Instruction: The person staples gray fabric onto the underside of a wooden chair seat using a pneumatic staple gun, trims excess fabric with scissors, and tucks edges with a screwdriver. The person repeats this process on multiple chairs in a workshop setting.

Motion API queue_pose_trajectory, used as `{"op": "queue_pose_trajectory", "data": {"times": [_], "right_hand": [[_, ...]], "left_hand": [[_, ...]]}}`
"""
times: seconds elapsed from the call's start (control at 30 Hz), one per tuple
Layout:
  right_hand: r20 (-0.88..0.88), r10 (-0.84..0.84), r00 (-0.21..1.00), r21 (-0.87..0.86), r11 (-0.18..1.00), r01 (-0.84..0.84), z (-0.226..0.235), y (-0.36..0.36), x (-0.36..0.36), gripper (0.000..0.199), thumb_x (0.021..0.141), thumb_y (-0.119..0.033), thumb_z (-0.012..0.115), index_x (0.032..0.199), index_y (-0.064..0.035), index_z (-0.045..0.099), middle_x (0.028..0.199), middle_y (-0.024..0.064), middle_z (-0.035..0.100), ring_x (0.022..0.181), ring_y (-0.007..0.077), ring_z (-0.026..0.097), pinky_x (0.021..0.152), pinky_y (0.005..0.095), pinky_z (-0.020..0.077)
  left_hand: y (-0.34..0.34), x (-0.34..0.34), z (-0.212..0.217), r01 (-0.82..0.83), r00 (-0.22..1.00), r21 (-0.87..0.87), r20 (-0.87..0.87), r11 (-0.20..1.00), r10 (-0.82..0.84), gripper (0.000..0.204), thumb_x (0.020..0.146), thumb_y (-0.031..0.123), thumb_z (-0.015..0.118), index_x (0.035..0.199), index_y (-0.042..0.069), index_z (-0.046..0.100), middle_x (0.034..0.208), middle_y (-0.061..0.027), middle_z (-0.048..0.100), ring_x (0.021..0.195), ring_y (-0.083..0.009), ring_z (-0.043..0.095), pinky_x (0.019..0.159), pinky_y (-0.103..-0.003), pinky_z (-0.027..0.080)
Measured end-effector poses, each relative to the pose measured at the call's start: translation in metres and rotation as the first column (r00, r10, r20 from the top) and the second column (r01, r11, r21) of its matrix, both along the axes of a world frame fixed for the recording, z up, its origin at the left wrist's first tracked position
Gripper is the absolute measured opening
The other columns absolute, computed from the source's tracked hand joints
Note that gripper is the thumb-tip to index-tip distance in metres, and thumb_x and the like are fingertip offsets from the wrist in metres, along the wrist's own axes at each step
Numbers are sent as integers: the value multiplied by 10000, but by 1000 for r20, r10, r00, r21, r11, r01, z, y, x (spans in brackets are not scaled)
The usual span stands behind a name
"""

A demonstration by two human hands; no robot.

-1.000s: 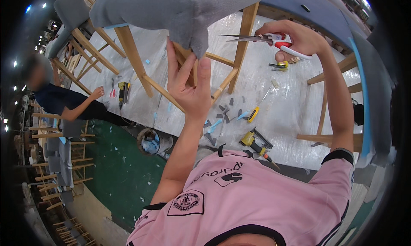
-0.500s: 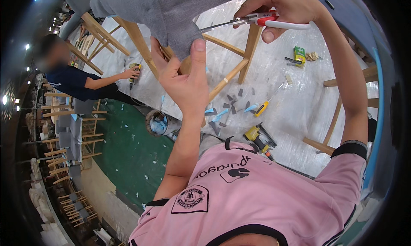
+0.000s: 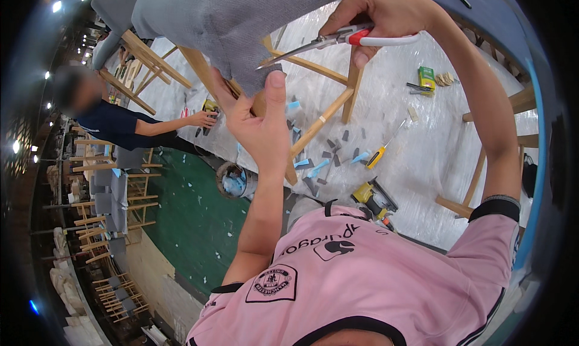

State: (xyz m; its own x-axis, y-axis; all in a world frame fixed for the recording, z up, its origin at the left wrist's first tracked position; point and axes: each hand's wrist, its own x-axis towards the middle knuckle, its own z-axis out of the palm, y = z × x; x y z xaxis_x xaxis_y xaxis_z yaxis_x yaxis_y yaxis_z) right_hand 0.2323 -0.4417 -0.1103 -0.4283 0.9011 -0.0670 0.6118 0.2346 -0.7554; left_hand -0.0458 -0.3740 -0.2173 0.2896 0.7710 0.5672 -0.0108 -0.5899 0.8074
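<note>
Grey upholstery fabric [image 3: 223, 29] hangs over the underside of a chair with wooden legs [image 3: 325, 117]. My left hand [image 3: 258, 129] is closed on the fabric's lower corner, thumb on the near side and fingers partly hidden behind it. My right hand [image 3: 392, 14] grips scissors [image 3: 325, 42] with red and white handles. Their blades point down and left, and the tips lie against the fabric just above my left thumb. Whether the blades are parted is hard to make out.
On the plastic-covered table lie dark and blue scraps [image 3: 322, 165], a yellow-handled screwdriver [image 3: 376, 157], a yellow staple gun [image 3: 374, 196] and a green box [image 3: 426, 79]. A scrap bucket [image 3: 236, 180] stands by the table edge. At left, a co-worker [image 3: 123, 120] reaches toward a tool.
The scissors have moved down and left, their tips now over the fabric corner rather than at its edge. My left hand still holds the fabric. The whole view has shifted slightly.
</note>
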Motion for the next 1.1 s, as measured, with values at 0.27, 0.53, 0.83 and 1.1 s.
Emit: {"op": "queue_pose_trajectory", "data": {"times": [0.27, 0.53, 0.83, 1.1], "right_hand": [[30, -65, 997, 274, 960, 55, -22, 12, -24, 766, 719, -548, 887, 1230, 1, 732, 875, 85, 708, 774, 174, 645, 689, 326, 526], [-662, -186, 726, 266, 847, 460, -167, -71, -33, 706, 823, -593, 816, 1182, 6, 716, 701, 11, 615, 613, 112, 571, 547, 287, 424], [66, -955, -290, 93, -284, 954, -566, -222, -125, 619, 919, -365, 738, 1444, -97, 549, 987, 272, 733, 907, 446, 720, 784, 520, 558], [249, -946, -206, -20, -218, 976, -587, -152, -170, 681, 840, -233, 775, 1456, -135, 500, 1364, 225, 531, 1189, 444, 578, 994, 486, 499]], "left_hand": [[2, 6, 2, 19, 999, 52, -46, 998, -17, 394, 908, 274, 813, 1116, -56, 760, 1679, -278, 209, 1565, -376, 215, 1242, -462, 173], [14, -11, -13, 214, 974, 182, 37, 960, -225, 396, 984, 273, 657, 958, -118, 719, 1663, -332, 212, 1514, -406, 324, 1199, -459, 274], [51, -57, -5, 453, 890, 124, -1, 883, -456, 494, 923, 215, 763, 1273, 39, 462, 1538, -239, 426, 1295, -327, 581, 1097, -425, 418], [107, -51, 99, 244, 970, 613, -159, 751, -185, 673, 966, 447, 721, 1438, 44, 460, 1522, -194, 461, 1401, -280, 452, 1131, -445, 384]]}}
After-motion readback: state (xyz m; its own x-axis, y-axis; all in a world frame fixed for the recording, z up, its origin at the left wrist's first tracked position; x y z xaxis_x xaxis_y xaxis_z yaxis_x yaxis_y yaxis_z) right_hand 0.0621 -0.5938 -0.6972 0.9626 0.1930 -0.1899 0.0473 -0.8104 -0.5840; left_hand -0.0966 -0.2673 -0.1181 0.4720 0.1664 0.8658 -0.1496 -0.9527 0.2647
